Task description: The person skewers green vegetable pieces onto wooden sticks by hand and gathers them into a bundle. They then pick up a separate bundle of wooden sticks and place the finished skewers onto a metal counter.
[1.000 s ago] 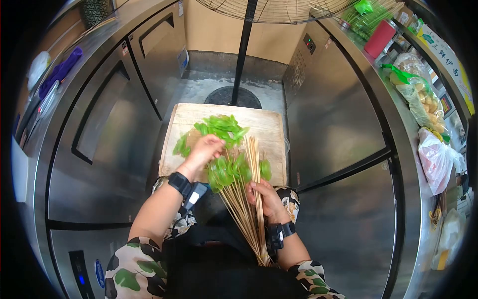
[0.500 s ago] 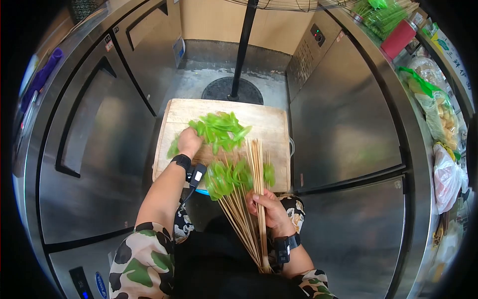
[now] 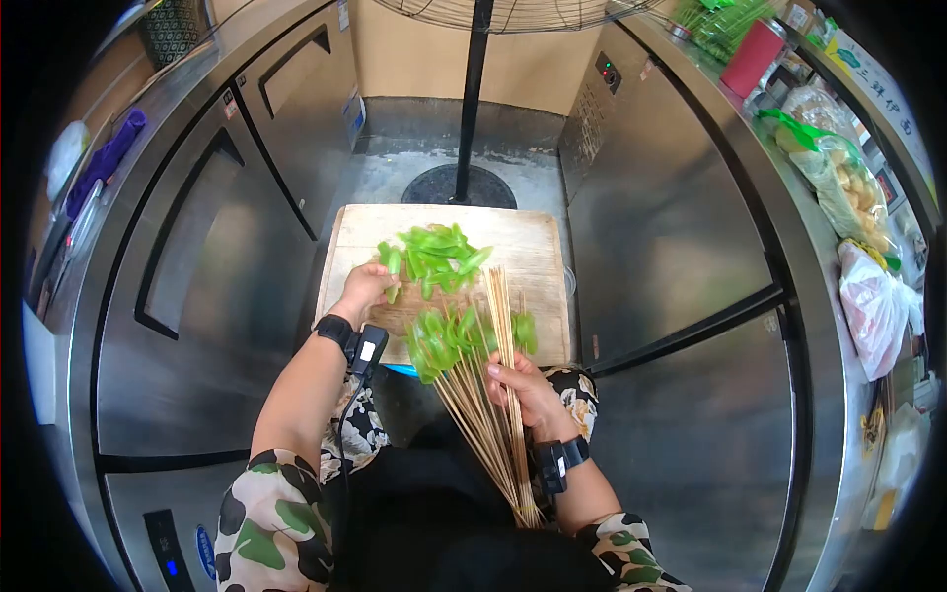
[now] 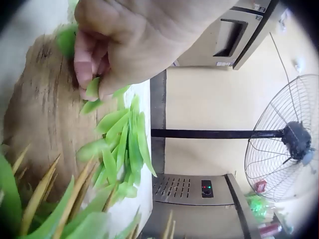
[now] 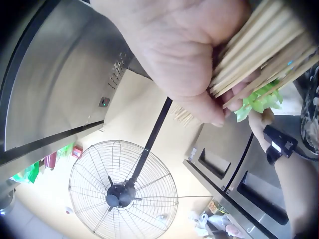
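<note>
My left hand (image 3: 363,290) is over the left part of a wooden board (image 3: 533,237), pinching a thin green vegetable slice (image 4: 93,87) between thumb and fingers. Just beyond it lies a loose pile of similar green slices (image 3: 446,259). With my right hand (image 3: 533,395) I grip a bundle of bamboo skewers (image 3: 502,316), thumb across them and points away from me. Beside that bundle, several skewers threaded with green slices (image 3: 441,340) fan out over the board's near edge. Their lower ends (image 3: 520,503) come together near my lap.
Stainless steel cabinets stand on both sides, a left one (image 3: 207,257) and a right one (image 3: 671,217). Behind the board rises a black fan pole (image 3: 474,118) on a round base (image 3: 424,187). Bags (image 3: 868,306) and a red bottle (image 3: 753,57) sit on the right counter.
My left hand went from above the threaded skewers to the left side of the pile and now lifts a slice slightly toward me. The right hand keeps its grip on the bundle.
</note>
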A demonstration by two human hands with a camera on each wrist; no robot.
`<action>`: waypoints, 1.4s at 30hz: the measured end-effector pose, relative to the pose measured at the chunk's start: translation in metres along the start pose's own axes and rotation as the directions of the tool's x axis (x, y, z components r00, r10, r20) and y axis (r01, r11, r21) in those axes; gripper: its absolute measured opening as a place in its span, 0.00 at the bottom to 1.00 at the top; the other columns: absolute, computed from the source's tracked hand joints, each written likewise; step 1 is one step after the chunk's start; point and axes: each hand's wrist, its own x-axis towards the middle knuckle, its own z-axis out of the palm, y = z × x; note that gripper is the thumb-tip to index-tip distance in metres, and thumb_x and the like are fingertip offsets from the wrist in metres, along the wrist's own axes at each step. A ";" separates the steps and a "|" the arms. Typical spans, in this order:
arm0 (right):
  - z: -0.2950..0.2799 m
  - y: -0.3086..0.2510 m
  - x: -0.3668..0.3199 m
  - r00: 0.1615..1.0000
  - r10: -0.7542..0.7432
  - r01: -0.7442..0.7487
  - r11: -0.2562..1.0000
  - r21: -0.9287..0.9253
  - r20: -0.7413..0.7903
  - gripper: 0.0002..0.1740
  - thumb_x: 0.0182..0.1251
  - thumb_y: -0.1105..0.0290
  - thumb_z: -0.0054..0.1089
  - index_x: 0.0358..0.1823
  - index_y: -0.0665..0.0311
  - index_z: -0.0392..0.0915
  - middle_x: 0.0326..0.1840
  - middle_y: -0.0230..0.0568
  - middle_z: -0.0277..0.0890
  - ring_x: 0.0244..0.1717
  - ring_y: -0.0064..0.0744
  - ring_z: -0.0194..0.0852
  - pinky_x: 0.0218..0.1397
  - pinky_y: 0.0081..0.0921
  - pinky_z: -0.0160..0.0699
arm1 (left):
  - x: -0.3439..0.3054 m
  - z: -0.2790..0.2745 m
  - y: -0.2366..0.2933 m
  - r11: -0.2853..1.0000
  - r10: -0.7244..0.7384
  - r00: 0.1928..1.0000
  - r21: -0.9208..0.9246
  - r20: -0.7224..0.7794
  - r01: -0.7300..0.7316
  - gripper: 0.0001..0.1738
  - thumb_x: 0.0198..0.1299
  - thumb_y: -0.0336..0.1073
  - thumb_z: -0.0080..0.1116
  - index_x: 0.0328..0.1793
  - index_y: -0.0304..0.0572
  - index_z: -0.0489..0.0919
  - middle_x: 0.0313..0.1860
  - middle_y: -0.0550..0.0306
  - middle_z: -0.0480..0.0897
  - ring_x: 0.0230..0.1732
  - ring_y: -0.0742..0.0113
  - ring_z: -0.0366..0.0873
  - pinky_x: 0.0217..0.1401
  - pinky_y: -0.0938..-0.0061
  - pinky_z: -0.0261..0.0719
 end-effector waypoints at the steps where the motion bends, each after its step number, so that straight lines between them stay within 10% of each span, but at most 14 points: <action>1: -0.002 0.001 0.000 1.000 -0.004 0.004 1.000 -0.002 0.028 0.05 0.60 0.71 0.58 0.35 0.59 0.71 0.20 0.29 0.69 0.16 0.16 0.63 0.18 0.13 0.60 | -0.012 0.004 0.010 0.999 0.016 1.000 -0.041 -0.007 -0.016 0.05 0.53 0.32 0.60 0.34 0.46 0.76 0.27 0.64 0.78 0.25 0.74 0.72 0.29 0.78 0.70; 13: -0.013 0.010 0.002 0.994 -0.063 0.065 0.998 -0.023 0.090 0.06 0.59 0.71 0.59 0.36 0.59 0.73 0.21 0.30 0.72 0.14 0.13 0.63 0.15 0.10 0.60 | -0.089 0.041 0.078 0.917 0.206 0.932 -0.391 0.299 -0.078 0.10 0.59 0.31 0.53 0.47 0.41 0.76 0.40 0.57 0.80 0.38 0.77 0.75 0.41 0.84 0.76; 42: -0.005 0.004 -0.002 0.988 -0.059 0.075 0.992 -0.102 0.144 0.05 0.59 0.72 0.60 0.35 0.60 0.73 0.21 0.28 0.72 0.16 0.11 0.66 0.16 0.07 0.62 | -0.072 0.059 0.069 0.963 0.116 0.931 -0.267 0.346 -0.021 0.08 0.57 0.29 0.57 0.43 0.37 0.79 0.38 0.62 0.80 0.37 0.80 0.75 0.40 0.89 0.76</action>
